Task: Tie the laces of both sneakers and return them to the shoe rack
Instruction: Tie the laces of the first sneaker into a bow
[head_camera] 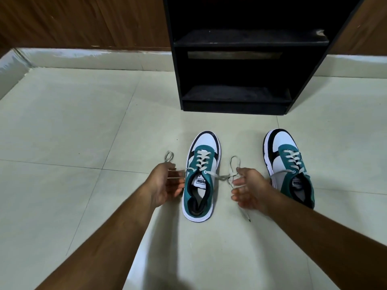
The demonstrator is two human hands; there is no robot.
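Left sneaker [200,178] lies between both hands. Left hand [165,185] and right hand [250,188], half-open, each pinch a lace end.

Pale tiled floor [88,126] fills most of the view, glossy, with thin dark grout lines crossing it; one runs diagonally from about 12 o'clock down toward 7 o'clock. Along the top, from 9 through 11 o'clock, a pale skirting strip [94,58] edges the floor, scuffed and blotchy in places. Above that, brown wood-grain wall panelling [83,19], and another patch of it up at 2 o'clock.
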